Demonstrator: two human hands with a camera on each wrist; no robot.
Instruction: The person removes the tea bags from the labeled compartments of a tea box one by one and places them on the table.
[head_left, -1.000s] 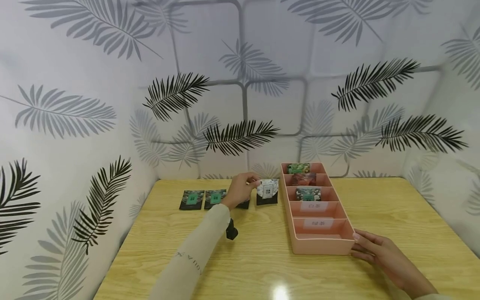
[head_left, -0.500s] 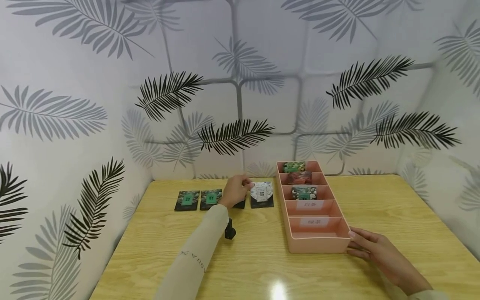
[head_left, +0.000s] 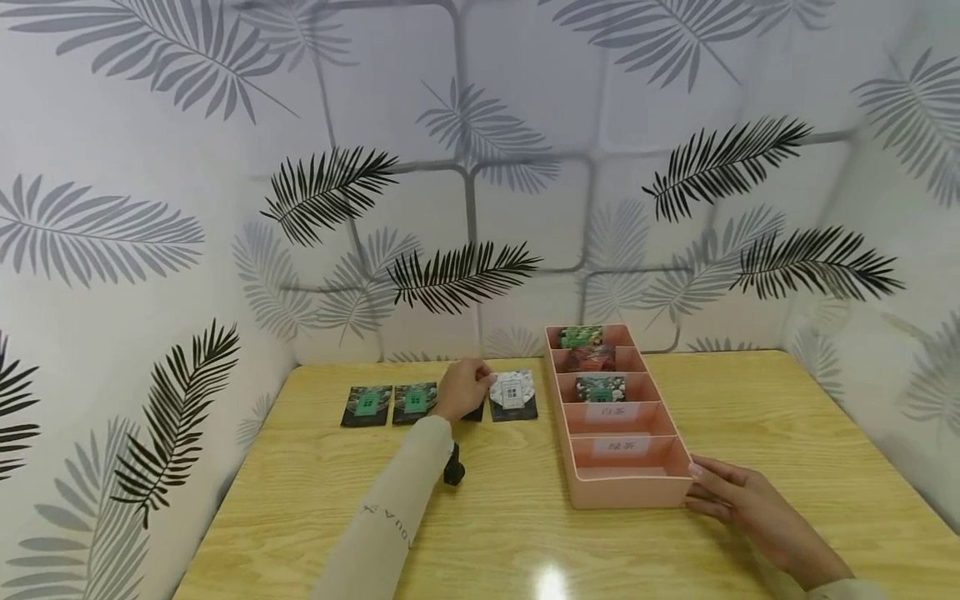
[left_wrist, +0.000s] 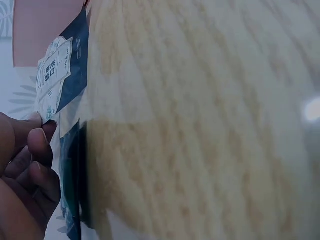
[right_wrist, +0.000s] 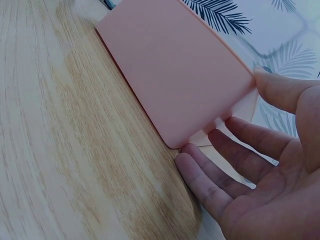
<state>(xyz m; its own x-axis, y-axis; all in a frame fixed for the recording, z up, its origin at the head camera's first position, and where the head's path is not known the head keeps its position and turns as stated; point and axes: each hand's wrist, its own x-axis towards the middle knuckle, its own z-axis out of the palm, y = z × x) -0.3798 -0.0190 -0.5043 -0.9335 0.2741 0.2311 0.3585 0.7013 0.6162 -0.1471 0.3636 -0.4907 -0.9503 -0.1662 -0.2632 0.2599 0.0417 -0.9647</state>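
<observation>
My left hand (head_left: pixel 460 390) pinches the near-left corner of a white-and-black tea sachet (head_left: pixel 513 396) between thumb and forefinger. In the left wrist view this tea sachet stands close against the tabletop, its white label facing up. Another dark sachet (head_left: pixel 475 413) is mostly hidden behind the left hand. Two green-labelled sachets (head_left: pixel 367 406) lie in line to its left. On the right, my right hand (head_left: pixel 738 496) holds the near corner of a pink divided box (head_left: pixel 630 493). The right wrist view has the thumb (right_wrist: pixel 280 92) at the rim and the fingers curved against the side.
Five-part box sections run front to back; the back three hold one visible sachet each, a green one (head_left: pixel 581 337), a red one (head_left: pixel 592 359) and a dark one (head_left: pixel 600 389). Paper labels (head_left: pixel 621 447) mark the front two. A leaf-patterned wall covering (head_left: pixel 420 208) borders the wooden table (head_left: pixel 510 533).
The left hand has brought the white-and-black tea sachet slightly lower and flatter toward the table. The right hand stays at the box corner. The head view has shifted a little to the right.
</observation>
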